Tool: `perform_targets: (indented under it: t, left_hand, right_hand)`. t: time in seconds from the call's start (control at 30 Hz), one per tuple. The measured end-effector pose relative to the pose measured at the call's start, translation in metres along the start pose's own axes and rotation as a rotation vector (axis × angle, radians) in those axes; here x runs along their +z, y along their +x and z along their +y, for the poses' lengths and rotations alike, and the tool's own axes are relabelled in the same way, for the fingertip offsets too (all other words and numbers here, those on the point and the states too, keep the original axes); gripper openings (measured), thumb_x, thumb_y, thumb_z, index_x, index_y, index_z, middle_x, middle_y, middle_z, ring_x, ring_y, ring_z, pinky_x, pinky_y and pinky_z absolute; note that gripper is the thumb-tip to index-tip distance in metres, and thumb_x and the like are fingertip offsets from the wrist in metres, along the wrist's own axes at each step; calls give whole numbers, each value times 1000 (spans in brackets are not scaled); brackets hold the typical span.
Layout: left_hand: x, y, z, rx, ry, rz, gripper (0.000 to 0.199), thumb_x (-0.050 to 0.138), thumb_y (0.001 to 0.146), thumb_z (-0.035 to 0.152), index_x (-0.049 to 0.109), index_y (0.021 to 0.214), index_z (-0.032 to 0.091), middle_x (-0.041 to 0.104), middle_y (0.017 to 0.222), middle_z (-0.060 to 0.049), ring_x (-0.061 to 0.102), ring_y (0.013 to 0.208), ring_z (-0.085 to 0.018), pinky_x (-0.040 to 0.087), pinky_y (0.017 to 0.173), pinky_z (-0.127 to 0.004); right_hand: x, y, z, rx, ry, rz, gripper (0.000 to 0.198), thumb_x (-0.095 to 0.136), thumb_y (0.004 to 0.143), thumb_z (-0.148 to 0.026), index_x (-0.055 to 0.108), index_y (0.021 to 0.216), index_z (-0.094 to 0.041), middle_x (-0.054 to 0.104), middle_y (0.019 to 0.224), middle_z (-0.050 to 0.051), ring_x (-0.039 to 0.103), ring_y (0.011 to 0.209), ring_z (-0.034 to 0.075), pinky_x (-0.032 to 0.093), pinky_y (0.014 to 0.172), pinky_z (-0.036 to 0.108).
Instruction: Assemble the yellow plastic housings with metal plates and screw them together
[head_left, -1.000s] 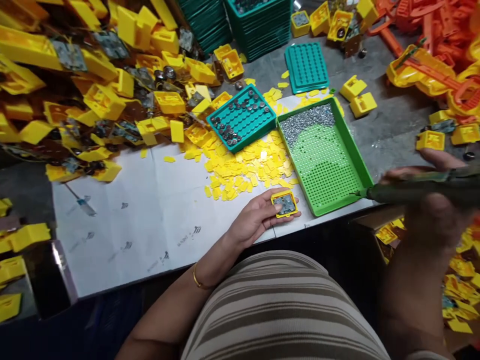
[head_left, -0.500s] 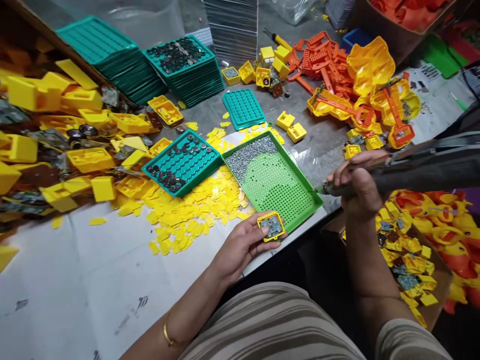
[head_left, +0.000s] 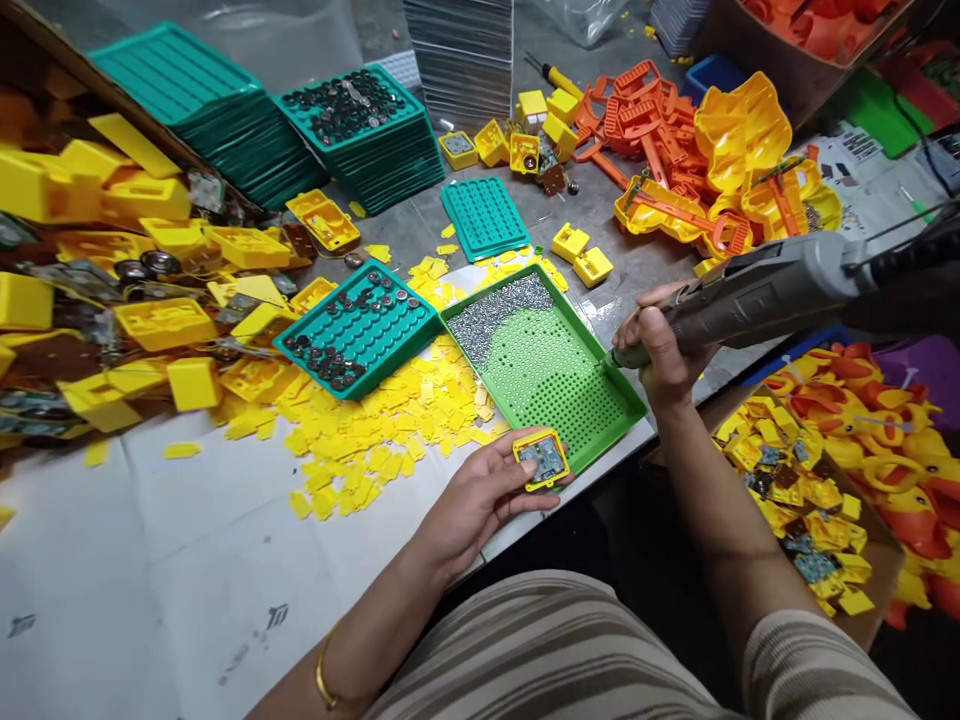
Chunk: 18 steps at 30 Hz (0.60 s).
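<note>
My left hand [head_left: 480, 500] grips a small yellow plastic case [head_left: 541, 460] with a grey circuit board in it, thumb on the board. Wrapped around the front of a dark grey electric screwdriver [head_left: 757, 290] is my right hand [head_left: 664, 345]. The driver's tip points left, over the right side of a green perforated tray [head_left: 626, 405]. Small silvery screws [head_left: 502, 310] are heaped in that tray's far left corner, and many of its holes look filled. The case is just off the tray's near edge.
Left of the green tray, a teal tray [head_left: 352, 335] holds button cells amid loose yellow pieces [head_left: 390, 420]. Yellow cases [head_left: 165, 325] pile up at far left. Teal tray stacks [head_left: 367, 150] and orange parts [head_left: 641, 125] stand behind. A carton of yellow cases [head_left: 817, 500] is at right.
My right hand has brought the electric screwdriver leftward and slightly up, so its tip now sits over the green tray. The left hand keeps the yellow case almost in place.
</note>
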<state>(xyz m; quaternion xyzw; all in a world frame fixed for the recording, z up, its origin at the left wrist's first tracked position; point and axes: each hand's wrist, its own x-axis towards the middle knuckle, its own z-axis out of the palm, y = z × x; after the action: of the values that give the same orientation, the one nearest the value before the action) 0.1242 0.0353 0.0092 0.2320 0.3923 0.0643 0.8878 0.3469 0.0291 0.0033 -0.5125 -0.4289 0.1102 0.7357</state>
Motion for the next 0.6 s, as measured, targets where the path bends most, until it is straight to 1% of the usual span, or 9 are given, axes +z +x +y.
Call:
perform_targets:
  t: [0.1, 0.2, 0.3, 0.4, 0.47, 0.53, 0.57, 0.6]
  left_hand:
    - [1, 0, 1, -5, -7, 2, 36, 63, 83, 13, 59, 118, 11, 71, 108, -15, 72, 94, -27, 62, 70, -27]
    - [3, -1, 3, -9, -13, 22, 35, 63, 82, 12, 59, 118, 11, 72, 105, -14, 72, 93, -26, 62, 70, -27]
    - [6, -1, 4, -11, -15, 60, 34, 62, 82, 11, 60, 116, 11, 72, 104, -14, 73, 91, -25, 62, 71, -27]
    - [11, -1, 5, -17, -9, 98, 33, 62, 81, 10, 61, 114, 9, 73, 100, -15, 73, 89, -25, 62, 70, -27]
    - [14, -1, 6, -17, -6, 113, 33, 62, 81, 10, 61, 114, 9, 73, 99, -15, 73, 87, -24, 61, 68, -26]
    - [17, -1, 7, -17, -5, 121, 32, 62, 80, 9, 62, 112, 9, 73, 98, -14, 73, 85, -22, 61, 67, -26]
    - [18, -1, 8, -15, -5, 123, 31, 61, 80, 9, 63, 112, 9, 72, 98, -14, 73, 84, -22, 61, 66, -26]
    - [19, 0, 8, -11, -6, 123, 31, 61, 80, 9, 63, 111, 10, 72, 98, -13, 73, 83, -21, 61, 66, -26]
  right_hand:
    - [1, 1, 2, -6, -3, 3, 19, 69, 81, -40, 61, 84, -23, 45, 53, -7, 52, 43, 11, 46, 44, 26]
    - [1, 2, 4, -30, -33, -4, 23, 67, 82, -43, 58, 76, -23, 43, 51, -7, 49, 40, 11, 43, 41, 27]
    - [1, 3, 8, -59, -58, -30, 27, 66, 83, -43, 54, 69, -23, 42, 50, -7, 47, 40, 12, 43, 43, 28]
    - [1, 3, 6, -40, -68, -66, 23, 68, 81, -43, 58, 75, -24, 43, 51, -7, 49, 43, 12, 47, 48, 30]
    - [3, 1, -4, -22, -53, -58, 21, 70, 80, -43, 61, 83, -24, 45, 53, -7, 51, 45, 13, 49, 50, 30]
    - [5, -1, -23, -7, -5, -73, 19, 70, 80, -41, 61, 87, -25, 48, 55, -7, 52, 45, 12, 50, 49, 29]
    - [6, -2, -34, -9, 23, -90, 17, 69, 81, -40, 61, 88, -26, 49, 55, -7, 52, 44, 12, 51, 49, 29]
    - [6, -2, -46, -12, 48, -149, 16, 68, 81, -40, 61, 87, -27, 51, 54, -7, 54, 44, 13, 52, 50, 30]
